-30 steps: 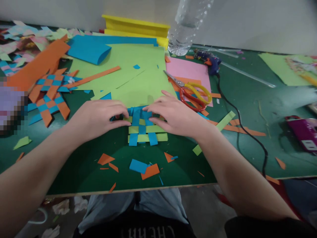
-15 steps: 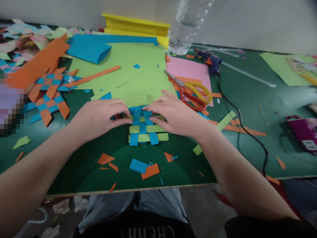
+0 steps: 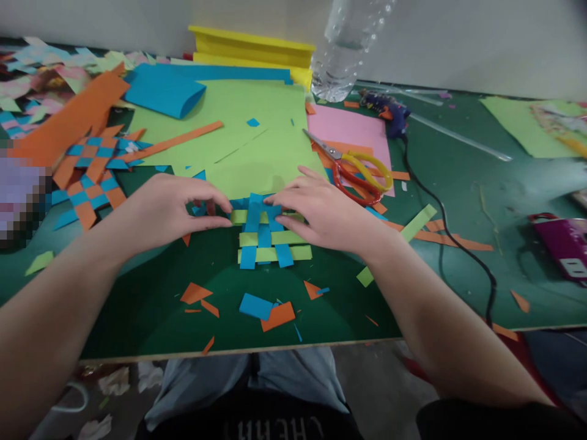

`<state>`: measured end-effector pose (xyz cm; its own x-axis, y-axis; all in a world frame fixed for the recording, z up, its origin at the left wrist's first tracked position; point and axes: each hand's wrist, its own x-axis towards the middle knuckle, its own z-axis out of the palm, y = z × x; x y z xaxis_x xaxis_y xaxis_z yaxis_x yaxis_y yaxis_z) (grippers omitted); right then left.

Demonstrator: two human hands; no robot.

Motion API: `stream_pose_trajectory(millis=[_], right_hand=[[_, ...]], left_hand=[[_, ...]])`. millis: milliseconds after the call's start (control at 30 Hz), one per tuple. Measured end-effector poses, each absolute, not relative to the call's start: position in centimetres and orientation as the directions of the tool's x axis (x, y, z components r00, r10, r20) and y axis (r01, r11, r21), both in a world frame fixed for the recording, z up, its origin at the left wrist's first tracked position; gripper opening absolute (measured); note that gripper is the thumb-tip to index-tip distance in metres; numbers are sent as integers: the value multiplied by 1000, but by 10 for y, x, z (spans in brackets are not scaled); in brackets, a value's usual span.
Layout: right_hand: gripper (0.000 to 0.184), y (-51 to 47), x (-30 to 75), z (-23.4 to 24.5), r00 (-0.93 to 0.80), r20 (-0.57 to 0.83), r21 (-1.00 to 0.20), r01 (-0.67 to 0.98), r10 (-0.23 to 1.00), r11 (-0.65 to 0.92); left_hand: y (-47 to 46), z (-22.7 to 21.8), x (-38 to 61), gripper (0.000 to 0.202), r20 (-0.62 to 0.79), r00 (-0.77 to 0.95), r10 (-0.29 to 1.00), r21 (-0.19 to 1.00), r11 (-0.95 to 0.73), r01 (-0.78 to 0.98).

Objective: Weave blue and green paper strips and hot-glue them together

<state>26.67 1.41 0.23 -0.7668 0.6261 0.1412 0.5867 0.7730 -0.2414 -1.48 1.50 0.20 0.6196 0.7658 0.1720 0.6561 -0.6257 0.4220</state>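
left hand (image 3: 169, 211): fingers pinched on left edge of woven mat of blue and green paper strips (image 3: 266, 243) | right hand (image 3: 323, 211): flat, fingers apart, pressing its right side

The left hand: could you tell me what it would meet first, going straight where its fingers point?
Probably the top green strip of the woven mat, just beyond the left hand.

Green table (image 3: 513, 201) (paper weave (image 3: 266, 244), scraps (image 3: 195, 293), scissors (image 3: 358, 174))
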Motion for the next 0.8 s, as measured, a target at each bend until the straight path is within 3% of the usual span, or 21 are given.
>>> stream_pose_trajectory(millis=[800], right_hand=[[26, 13, 266, 5, -767, 109, -231, 599, 632, 767]], left_hand=[[11, -5, -5, 40, 189, 713, 675, 337, -727, 599]])
